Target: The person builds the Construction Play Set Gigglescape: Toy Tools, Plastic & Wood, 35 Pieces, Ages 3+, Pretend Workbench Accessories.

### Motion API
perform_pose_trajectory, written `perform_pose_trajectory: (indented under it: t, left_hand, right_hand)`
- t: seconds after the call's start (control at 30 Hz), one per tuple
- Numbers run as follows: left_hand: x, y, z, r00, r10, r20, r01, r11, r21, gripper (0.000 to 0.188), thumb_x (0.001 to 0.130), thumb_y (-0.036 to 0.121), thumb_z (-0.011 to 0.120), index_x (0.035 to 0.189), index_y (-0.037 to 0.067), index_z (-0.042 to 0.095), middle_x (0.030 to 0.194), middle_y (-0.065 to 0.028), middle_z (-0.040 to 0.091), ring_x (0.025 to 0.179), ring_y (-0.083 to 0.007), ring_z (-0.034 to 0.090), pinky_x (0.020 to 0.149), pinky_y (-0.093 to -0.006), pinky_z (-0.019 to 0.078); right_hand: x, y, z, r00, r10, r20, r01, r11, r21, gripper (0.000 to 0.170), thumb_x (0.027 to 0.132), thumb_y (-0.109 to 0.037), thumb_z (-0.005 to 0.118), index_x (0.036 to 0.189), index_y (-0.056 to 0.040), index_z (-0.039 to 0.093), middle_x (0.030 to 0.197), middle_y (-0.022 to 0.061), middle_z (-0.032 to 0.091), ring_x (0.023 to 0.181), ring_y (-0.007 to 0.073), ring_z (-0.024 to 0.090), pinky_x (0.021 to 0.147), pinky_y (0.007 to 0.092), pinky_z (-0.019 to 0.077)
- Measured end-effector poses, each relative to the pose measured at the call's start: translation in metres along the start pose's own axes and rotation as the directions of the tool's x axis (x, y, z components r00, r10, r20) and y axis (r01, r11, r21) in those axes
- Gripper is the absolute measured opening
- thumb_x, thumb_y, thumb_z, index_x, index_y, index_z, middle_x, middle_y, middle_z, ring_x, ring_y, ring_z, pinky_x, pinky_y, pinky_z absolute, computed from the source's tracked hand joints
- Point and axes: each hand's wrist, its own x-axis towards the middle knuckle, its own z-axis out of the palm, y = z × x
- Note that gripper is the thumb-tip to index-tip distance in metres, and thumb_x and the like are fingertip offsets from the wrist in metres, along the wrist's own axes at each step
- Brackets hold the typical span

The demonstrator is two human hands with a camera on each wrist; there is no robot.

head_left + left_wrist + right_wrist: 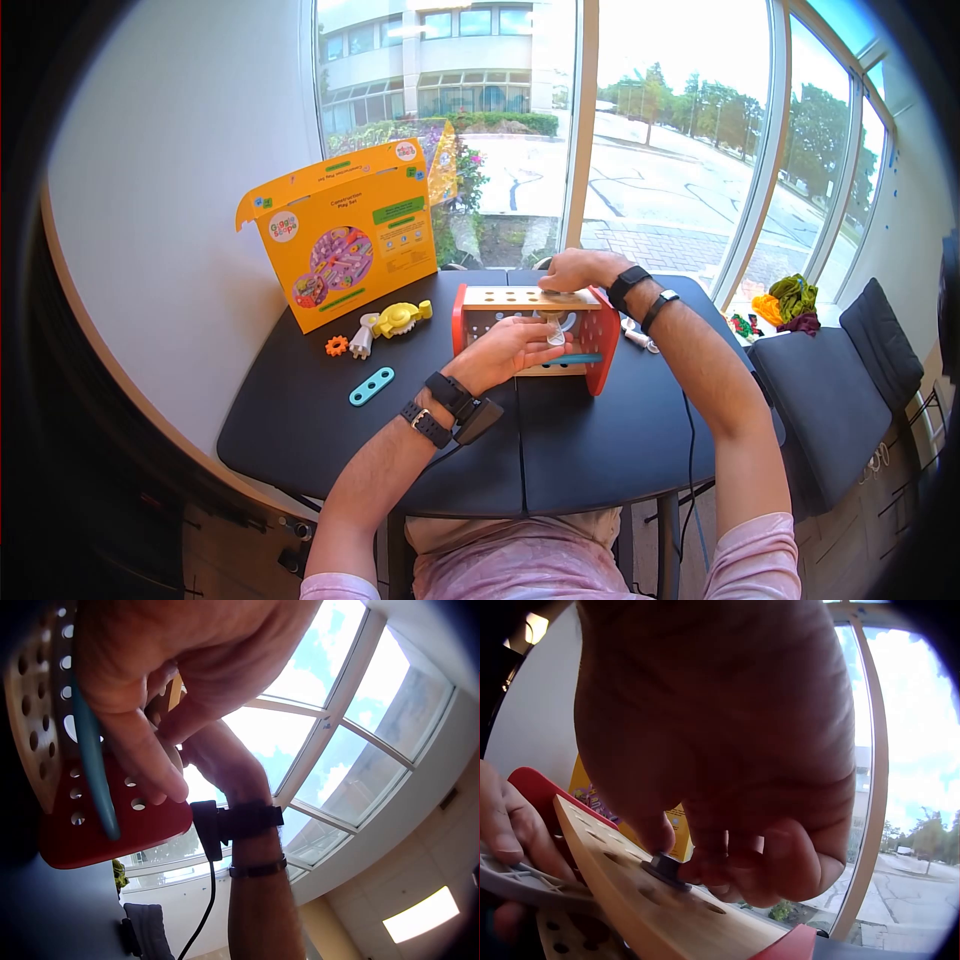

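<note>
A toy workbench (513, 297) with red side panels (112, 825) and a wooden top with holes (630, 900) stands on the table. At one of the top's holes, my right hand (580, 270) pinches a small grey toy bolt (666, 871) with a wide flange between thumb and finger. Below the top's front edge, my left hand (505, 348) holds a white ribbed plastic piece (544, 889); its fingers hide part of it. A blue bar (94, 750) runs across the workbench, just under the left hand in the head view.
On the black table (440, 470), a yellow toy piece (400, 318), a white piece (362, 338), an orange gear (336, 346) and a blue three-hole strip (372, 386) lie left. The orange box (350, 230) stands behind them. Right of the workbench is a white item (640, 337); a cable hangs nearby.
</note>
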Motion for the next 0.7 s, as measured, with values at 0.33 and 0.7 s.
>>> perform_pose_trajectory:
  t: [0.33, 0.7]
  left_hand:
    - [-0.0013, -0.0002, 0.0010, 1.000, 0.016, 0.009, -0.016, 1.000, -0.003, 0.035, 0.112, 0.011, 0.069, 0.140, -0.007, 0.059, 0.131, -0.0207, 0.072, 0.121, -0.0323, 0.077, 0.104, -0.0335, 0.0681]
    - [-0.0012, 0.0002, 0.0009, 1.000, 0.021, 0.011, -0.021, 1.000, -0.001, 0.034, 0.112, 0.010, 0.069, 0.140, -0.008, 0.059, 0.132, -0.0216, 0.072, 0.122, -0.0333, 0.077, 0.103, -0.0332, 0.0688]
  right_hand:
    - [0.0029, -0.0011, 0.0024, 0.999, 0.034, -0.017, -0.035, 0.999, -0.004, 0.068, 0.106, -0.060, 0.052, 0.133, -0.0045, 0.080, 0.137, 0.0223, 0.078, 0.128, 0.0409, 0.073, 0.107, 0.0509, 0.0567]
    - [0.0005, -0.0008, -0.0009, 1.000, 0.028, 0.013, -0.028, 1.000, 0.005, 0.069, 0.106, -0.063, 0.057, 0.129, -0.0025, 0.081, 0.133, 0.0223, 0.079, 0.122, 0.0405, 0.076, 0.101, 0.0519, 0.0585]
